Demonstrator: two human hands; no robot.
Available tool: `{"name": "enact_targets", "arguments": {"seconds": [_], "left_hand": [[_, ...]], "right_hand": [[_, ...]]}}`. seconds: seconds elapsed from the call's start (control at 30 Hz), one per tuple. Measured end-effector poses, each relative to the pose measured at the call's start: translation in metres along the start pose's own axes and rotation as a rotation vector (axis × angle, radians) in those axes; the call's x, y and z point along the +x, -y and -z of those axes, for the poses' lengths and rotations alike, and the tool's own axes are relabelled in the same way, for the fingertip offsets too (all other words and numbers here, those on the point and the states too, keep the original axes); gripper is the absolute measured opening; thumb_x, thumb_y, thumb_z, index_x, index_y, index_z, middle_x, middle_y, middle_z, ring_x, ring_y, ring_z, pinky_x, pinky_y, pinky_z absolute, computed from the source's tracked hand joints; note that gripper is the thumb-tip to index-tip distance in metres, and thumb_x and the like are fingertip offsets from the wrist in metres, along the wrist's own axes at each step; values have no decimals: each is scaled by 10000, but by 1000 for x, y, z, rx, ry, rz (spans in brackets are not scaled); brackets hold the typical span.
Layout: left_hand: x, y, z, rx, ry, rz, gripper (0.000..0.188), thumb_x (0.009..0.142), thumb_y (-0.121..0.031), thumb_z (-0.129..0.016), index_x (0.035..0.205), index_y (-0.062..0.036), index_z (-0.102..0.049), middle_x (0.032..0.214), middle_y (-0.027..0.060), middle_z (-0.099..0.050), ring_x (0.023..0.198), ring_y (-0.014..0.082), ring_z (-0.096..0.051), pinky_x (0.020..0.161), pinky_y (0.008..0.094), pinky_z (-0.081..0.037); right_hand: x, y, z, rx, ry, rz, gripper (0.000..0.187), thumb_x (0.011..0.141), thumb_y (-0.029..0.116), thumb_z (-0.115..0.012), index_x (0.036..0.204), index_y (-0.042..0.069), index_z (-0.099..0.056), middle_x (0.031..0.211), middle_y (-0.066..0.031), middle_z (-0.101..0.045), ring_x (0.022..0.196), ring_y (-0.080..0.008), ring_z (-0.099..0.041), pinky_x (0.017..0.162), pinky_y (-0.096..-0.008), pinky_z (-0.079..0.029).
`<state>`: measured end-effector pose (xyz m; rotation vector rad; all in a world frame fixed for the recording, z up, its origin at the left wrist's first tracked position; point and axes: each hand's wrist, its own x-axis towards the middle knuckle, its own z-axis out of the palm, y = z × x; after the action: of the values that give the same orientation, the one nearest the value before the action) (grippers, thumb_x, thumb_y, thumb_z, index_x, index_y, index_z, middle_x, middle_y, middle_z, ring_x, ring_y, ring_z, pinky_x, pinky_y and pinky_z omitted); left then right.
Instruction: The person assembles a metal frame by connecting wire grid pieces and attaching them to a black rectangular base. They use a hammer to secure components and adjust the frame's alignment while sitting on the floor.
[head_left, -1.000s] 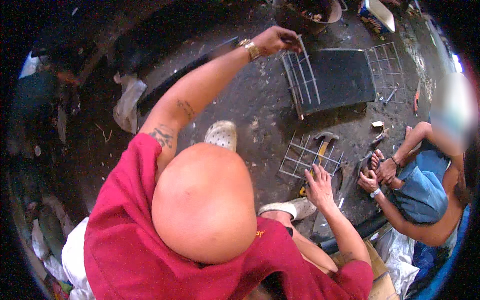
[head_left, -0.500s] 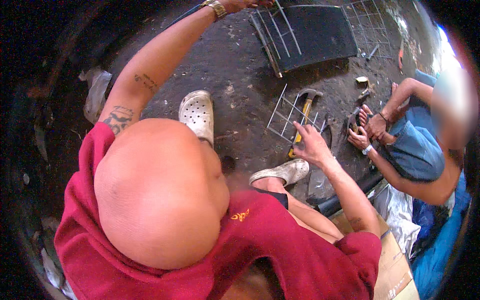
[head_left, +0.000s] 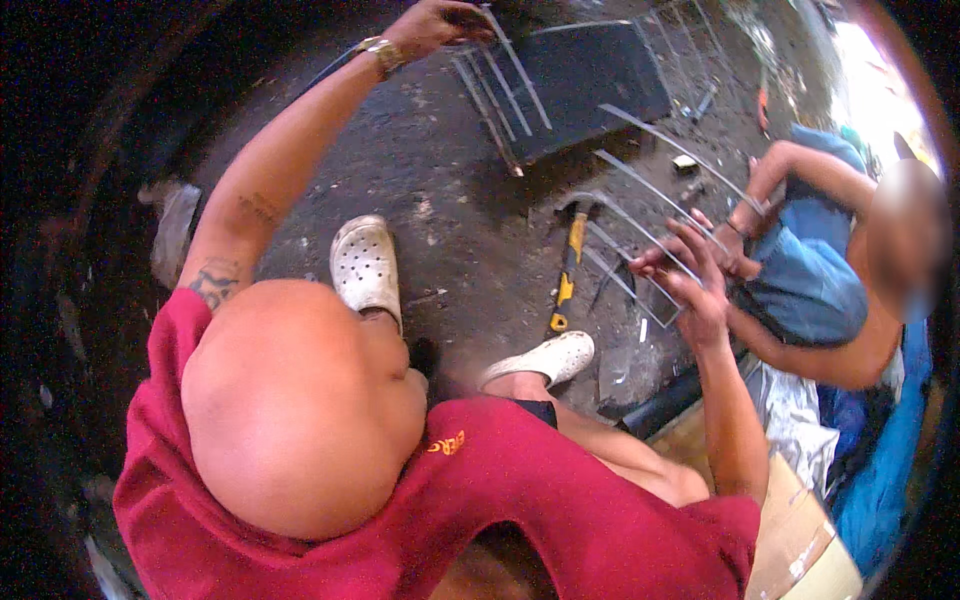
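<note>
My left hand (head_left: 440,27) reaches to the top of the view, fingers curled at the upper end of a wire grid (head_left: 520,80). This grid leans by a dark flat panel (head_left: 600,85) on the ground. On the right, my right hand (head_left: 695,285) holds a smaller wire grid (head_left: 660,132) up off the ground, its thin rods fanning out past the fingers, slightly blurred. Below and left of that grid lies a hammer (head_left: 570,265) with a yellow and black handle and a curved metal head, touched by neither hand.
Close on the right a co-worker sits, the person's hand (head_left: 740,250) just beyond my grid. Another wire grid (head_left: 690,30) and an orange-handled tool (head_left: 763,105) lie farther off. Cardboard (head_left: 800,530) and crumpled white plastic (head_left: 795,415) are at lower right.
My right hand has taken the smaller wire grid from beside the hammer and lifted it toward the right. The left hand stays at the other grid. The whole view has shifted.
</note>
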<state>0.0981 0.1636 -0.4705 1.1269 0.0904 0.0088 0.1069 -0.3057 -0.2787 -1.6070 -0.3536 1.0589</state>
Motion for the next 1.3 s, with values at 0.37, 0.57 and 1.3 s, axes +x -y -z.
{"name": "enact_targets", "arguments": {"seconds": [0.37,0.57,1.3], "left_hand": [[14,14,-6,705,-107,-188,212,848,-115,-709,1059,-94,-725,976,32,-735,918,133,-686,812,278,-537],[16,8,-12,686,-104,-144,208,843,-161,-727,1049,-136,-736,983,18,-737,881,124,-690,805,282,-541],[21,3,-18,770,-89,-140,234,835,-261,-739,1061,-197,-736,977,11,-738,901,128,-683,808,300,-530]], "right_hand": [[26,-2,-70,-206,183,195,288,929,8,-557,1204,47,-478,1123,-134,-642,1064,-212,-619,903,-336,-510],[103,-66,-111,-78,-42,371,384,949,0,-525,1302,48,-382,1232,-171,-580,1130,-246,-582,899,-373,-537],[141,-108,-121,-268,-431,66,203,941,190,-629,978,-9,-622,773,-69,-657,635,-140,-653,569,-252,-521]]}}
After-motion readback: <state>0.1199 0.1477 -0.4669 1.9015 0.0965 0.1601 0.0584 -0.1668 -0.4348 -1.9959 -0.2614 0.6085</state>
